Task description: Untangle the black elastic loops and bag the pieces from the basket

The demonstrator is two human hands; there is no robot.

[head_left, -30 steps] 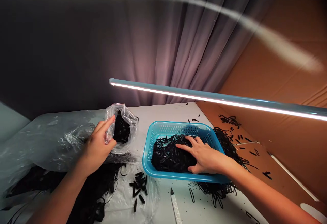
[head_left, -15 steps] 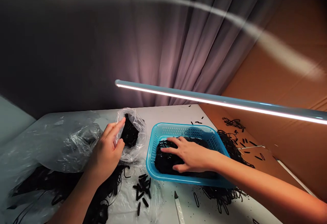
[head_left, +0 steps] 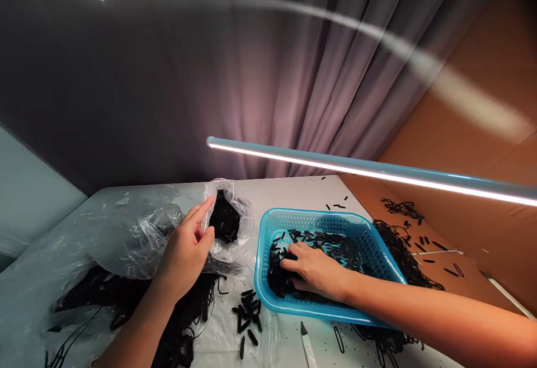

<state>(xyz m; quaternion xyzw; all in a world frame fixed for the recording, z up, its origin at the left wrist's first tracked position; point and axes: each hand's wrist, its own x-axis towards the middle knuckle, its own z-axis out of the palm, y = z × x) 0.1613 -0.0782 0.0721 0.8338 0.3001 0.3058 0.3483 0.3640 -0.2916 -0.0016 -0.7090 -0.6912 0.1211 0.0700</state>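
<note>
A blue plastic basket holds a heap of small black pieces. Inside it, my right hand curls its fingers into the pieces at the near left; its fingertips are partly buried. To the left stands a clear plastic bag with its mouth facing up and a dark mass of black pieces within. My left hand rests against the bag's left rim, fingers stretched out and thumb apart.
A white-handled knife and a small pile of black pieces lie in front. Black loops are heaped right of the basket. Clear plastic sheeting covers the left side. A lit tube lamp crosses above the table.
My right hand has gone from spread over the heap to curled into it, drawing pieces toward the near left. More basket floor shows. My left hand stays at the bag; the view has shifted slightly.
</note>
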